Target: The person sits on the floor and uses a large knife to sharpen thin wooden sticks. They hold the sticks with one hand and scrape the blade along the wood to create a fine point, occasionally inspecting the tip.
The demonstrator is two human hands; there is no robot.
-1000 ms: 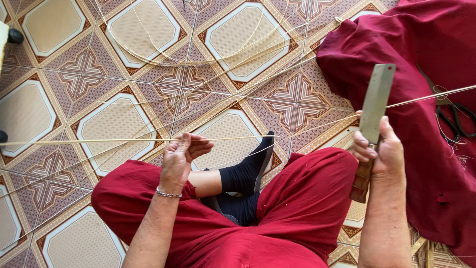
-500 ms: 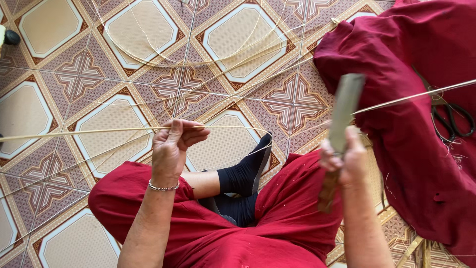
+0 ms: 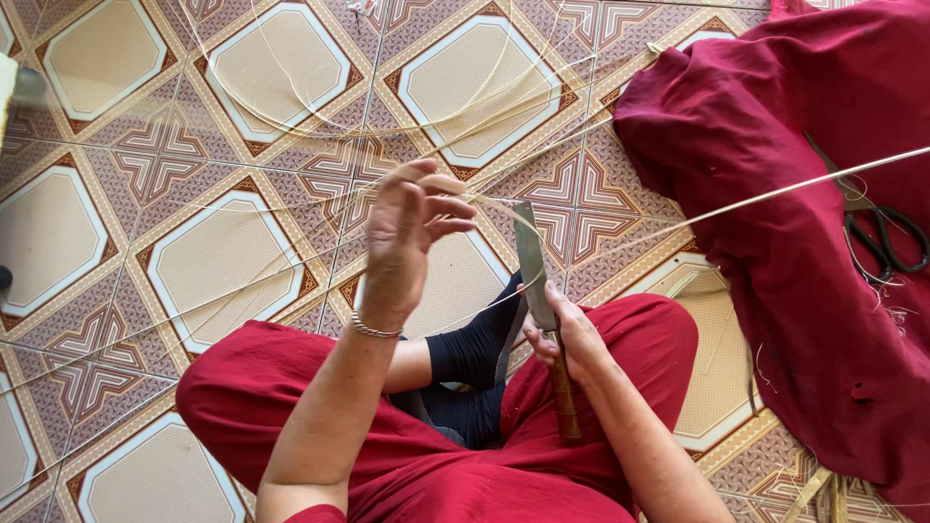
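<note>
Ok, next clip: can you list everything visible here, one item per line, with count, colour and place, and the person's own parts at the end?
knife: one, grey flat blade with a brown wooden handle, centre, blade pointing up, held in the right hand
thin strips: many, pale straw colour, strung across the floor and over the lap; one long strip runs to the right edge
scissors: one pair, black handles, lying on the cloth at right
cloth: one, dark red, heaped at right
tiled floor: cream and brown patterned tiles, all around
bracelet: one, silver, on the left wrist
legs: crossed, in red trousers, dark sock at centre
left hand: raised, fingers pinching a thin strip
right hand: gripping the knife handle
</note>
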